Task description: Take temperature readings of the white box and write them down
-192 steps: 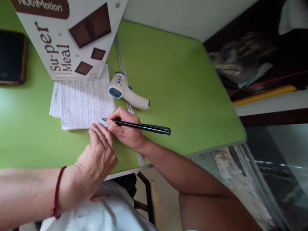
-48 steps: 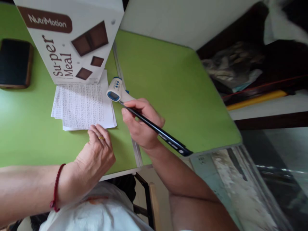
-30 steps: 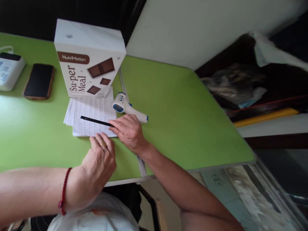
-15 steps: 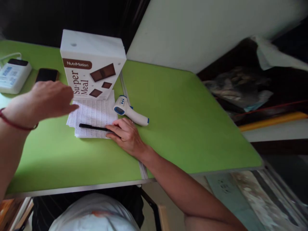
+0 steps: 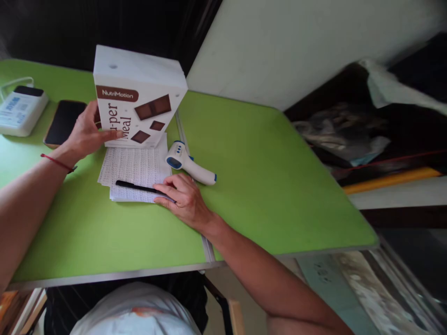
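My left hand (image 5: 91, 130) grips the lower left edge of a white NutriMotion box (image 5: 153, 83), its thumb across the front and its fingers behind the side. The box stands upright at the back of a stack of written paper sheets (image 5: 131, 163). Over the front right of the papers, my right hand (image 5: 185, 197) is closed on a black pen (image 5: 134, 185), which lies nearly flat along the sheets. Just beyond the right hand rests a white and blue infrared thermometer (image 5: 195, 170).
A dark phone (image 5: 64, 122) lies left of my left hand. Farther left is a white power adapter or power bank (image 5: 21, 111) with a cable. The green table (image 5: 272, 186) meets a pale wall (image 5: 265, 51); a cluttered shelf (image 5: 349, 130) is at the right.
My left hand has moved from above the papers to the box's left side and taken hold of it. My right hand and the pen have stayed in place.
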Motion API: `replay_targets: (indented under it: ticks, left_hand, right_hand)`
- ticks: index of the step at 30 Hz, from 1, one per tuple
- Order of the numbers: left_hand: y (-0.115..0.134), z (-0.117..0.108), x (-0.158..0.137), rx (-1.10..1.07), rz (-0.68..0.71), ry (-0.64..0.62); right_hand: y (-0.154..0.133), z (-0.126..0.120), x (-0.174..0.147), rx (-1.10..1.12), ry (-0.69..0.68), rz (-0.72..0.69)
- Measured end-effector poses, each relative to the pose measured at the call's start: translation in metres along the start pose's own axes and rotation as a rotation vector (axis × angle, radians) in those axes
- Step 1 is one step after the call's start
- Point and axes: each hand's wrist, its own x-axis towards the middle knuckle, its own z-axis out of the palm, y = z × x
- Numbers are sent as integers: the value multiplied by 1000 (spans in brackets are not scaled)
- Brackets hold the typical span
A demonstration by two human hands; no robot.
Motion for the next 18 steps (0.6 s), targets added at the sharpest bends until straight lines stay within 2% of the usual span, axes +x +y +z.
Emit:
replay_targets:
  ticks: [3,8,15,18]
  left_hand:
    - [4,-3,-2,-68,10,58]
    - [14,-2,-8,-278,29,-108]
    - [16,-2,-9,-211,17,-209]
    - [21,-1,-10,-232,26,-283]
  right_hand:
    - [0,-1,0,2,-19,13]
    - [0,0,0,12,-37,32]
    - [0,2,-1,10,-39,28]
    - [-3,1,0,3,2,11]
